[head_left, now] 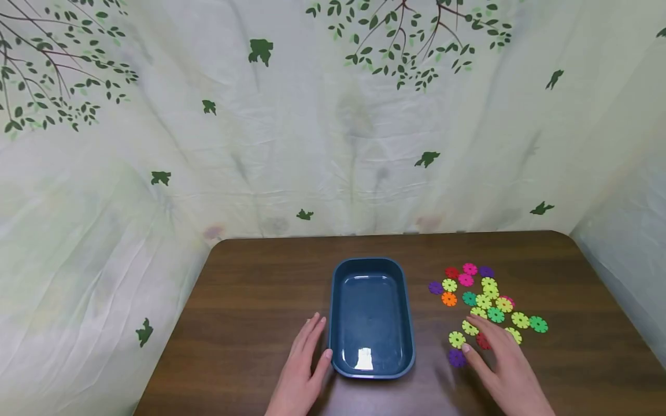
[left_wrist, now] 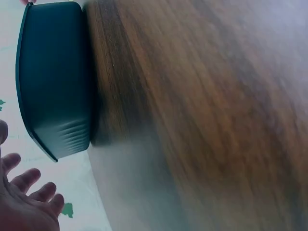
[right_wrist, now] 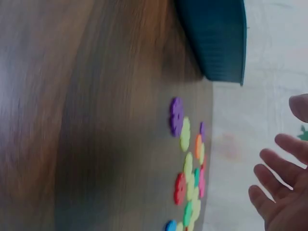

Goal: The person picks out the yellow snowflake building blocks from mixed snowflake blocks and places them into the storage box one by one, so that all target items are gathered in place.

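A dark blue rectangular tray (head_left: 372, 370) with nothing in it stands mid-table. My left hand (head_left: 302, 367) is at its near left side, thumb by the rim, fingers spread and holding nothing. Several flower-shaped plastic discs (head_left: 496, 315) in yellow, green, pink, red, orange and purple lie scattered right of the tray. Over the near part of them hovers my right hand (head_left: 502, 367), its fingers extended and apart, with nothing in it. A purple disc (right_wrist: 176, 116) and a red disc (right_wrist: 180, 188) lie flat in the right wrist view, and a blue one (right_wrist: 171, 225) shows at its lower edge.
The brown wooden table (head_left: 250, 289) has rounded far corners. Behind it and at both sides hangs a pale cloth (head_left: 312, 144) printed with green leaves and branches. Some discs overlap one another.
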Available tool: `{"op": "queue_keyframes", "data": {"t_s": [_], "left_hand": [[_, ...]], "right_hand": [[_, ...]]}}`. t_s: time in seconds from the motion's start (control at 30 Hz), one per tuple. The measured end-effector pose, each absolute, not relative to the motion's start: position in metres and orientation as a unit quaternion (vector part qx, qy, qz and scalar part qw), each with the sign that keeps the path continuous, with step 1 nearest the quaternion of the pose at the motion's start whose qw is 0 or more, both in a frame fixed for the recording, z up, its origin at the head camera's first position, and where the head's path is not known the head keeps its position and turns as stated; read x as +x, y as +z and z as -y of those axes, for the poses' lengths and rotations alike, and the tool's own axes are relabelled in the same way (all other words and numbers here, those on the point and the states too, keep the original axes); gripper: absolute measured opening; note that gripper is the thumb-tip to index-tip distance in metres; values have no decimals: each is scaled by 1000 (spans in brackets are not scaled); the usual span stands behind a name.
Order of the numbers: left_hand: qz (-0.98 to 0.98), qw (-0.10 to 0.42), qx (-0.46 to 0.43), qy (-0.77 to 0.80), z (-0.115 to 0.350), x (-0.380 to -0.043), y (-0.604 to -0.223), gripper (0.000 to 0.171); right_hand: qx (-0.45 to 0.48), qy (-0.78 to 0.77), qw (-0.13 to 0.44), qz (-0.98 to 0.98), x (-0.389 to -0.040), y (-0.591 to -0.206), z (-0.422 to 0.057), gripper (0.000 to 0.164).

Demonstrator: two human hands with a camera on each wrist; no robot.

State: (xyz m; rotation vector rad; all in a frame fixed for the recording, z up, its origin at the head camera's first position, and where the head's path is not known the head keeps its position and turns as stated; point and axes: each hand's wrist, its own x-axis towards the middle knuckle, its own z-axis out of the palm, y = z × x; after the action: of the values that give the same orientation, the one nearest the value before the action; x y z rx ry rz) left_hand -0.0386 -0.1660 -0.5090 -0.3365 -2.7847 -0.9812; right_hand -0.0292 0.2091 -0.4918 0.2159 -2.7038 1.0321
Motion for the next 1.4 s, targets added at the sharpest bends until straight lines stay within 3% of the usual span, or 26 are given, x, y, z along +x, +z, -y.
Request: {"op": "queue_keyframes", "data": {"t_s": [0.4,0.6,0.93,1.4], "left_hand": [[894,81,-79,-433,158,-45,-510,57],[863,55,-66,-498,156,-47,-511,55],[813,16,-30,-581,151,-48,-511,50],[760,-9,-11,-650,151,-41,-514,48]], "right_hand": [[47,337,88,936,-35,-498,-244,47],[47,332,82,939,-38,-505,-251,45],[98,358,105,923,-50,-519,-242,42],[116,380,45,917,-64,-522,-227,35]]}}
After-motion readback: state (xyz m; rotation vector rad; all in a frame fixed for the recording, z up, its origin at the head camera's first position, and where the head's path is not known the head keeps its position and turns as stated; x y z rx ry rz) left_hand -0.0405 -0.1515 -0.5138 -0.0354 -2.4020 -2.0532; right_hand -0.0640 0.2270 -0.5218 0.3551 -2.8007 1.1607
